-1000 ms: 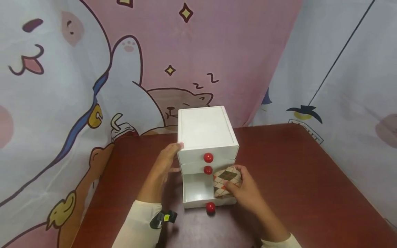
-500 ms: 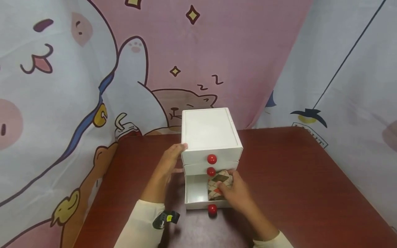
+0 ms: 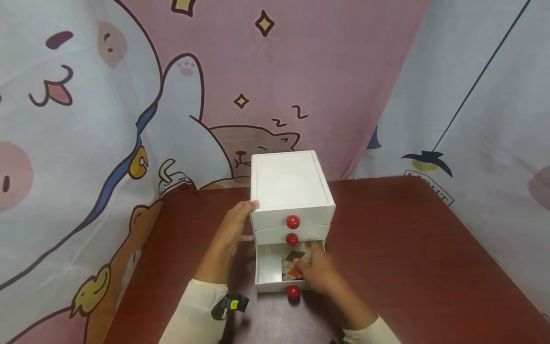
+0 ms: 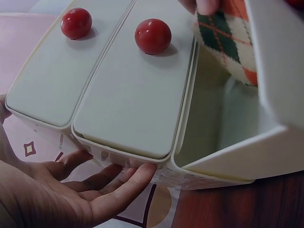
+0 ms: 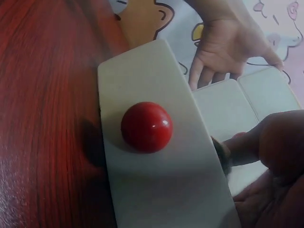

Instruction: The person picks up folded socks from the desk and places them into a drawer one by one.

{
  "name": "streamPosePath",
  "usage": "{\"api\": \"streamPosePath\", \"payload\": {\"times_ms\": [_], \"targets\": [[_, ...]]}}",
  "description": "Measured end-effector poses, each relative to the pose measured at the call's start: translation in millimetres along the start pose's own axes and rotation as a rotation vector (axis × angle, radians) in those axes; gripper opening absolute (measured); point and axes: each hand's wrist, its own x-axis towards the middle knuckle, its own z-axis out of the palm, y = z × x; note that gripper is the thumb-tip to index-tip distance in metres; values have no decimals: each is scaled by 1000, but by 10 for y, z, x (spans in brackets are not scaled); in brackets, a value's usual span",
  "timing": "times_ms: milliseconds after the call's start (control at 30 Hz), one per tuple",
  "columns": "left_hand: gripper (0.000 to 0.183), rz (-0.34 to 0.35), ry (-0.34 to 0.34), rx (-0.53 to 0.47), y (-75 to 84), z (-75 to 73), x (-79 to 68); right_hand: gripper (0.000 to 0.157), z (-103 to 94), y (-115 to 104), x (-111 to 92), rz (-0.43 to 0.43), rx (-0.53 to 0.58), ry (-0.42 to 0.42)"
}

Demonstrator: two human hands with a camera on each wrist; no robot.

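Observation:
A white three-drawer box (image 3: 290,179) with red ball knobs stands on the table, its bottom drawer (image 3: 275,287) pulled out. My right hand (image 3: 321,270) reaches into that drawer, holding a folded argyle cloth (image 3: 289,270) between thumb and fingers. Beige, dark green and orange diamonds show on the cloth (image 4: 225,40) in the left wrist view. My left hand (image 3: 234,227) rests against the box's left side, thumb at the top front corner; in the left wrist view its fingers (image 4: 121,194) lie along the side. The right fingers behind the cloth are mostly hidden.
The brown wooden table (image 3: 408,248) extends to both sides of the box. Behind it hangs a cloth backdrop (image 3: 335,71) with cartoon animals. A dark strap (image 3: 229,306) sits on my left sleeve. The bottom drawer's red knob (image 5: 147,127) sticks out in front.
My right hand has moved left and down with the argyle cloth, from the drawer's right edge to inside the drawer. The left hand stays at the box's side.

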Motion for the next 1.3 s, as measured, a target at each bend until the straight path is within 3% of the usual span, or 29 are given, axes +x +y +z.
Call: {"api": "streamPosePath", "payload": {"times_ms": [167,300,433,567,667,833,1000,1200,1300], "targets": [[63,6,-4,1,0,-5,-5,51,296,349,218,-56,-172,8],[64,8,-2,3,-10,-8,0,37,386,386,290,-12,-250,7],[65,11,4,9,-19,-5,-3,32,259,88,182,57,-285,-47],[66,16,8,13,-15,1,-17,29,94,-243,47,102,-239,-105],[65,22,4,13,-10,4,-26,29,57,-320,9,111,-240,-118],[64,25,0,12,-15,3,-22,40,76,-277,-17,73,-278,-40],[67,22,-5,13,-18,6,-16,53,-16,-346,-182,-24,-270,71],[64,28,3,21,-19,17,-19,36,-81,-366,-408,-215,-332,229],[64,32,6,23,-17,16,-17,23,-71,-382,-511,-233,-339,237]]}}
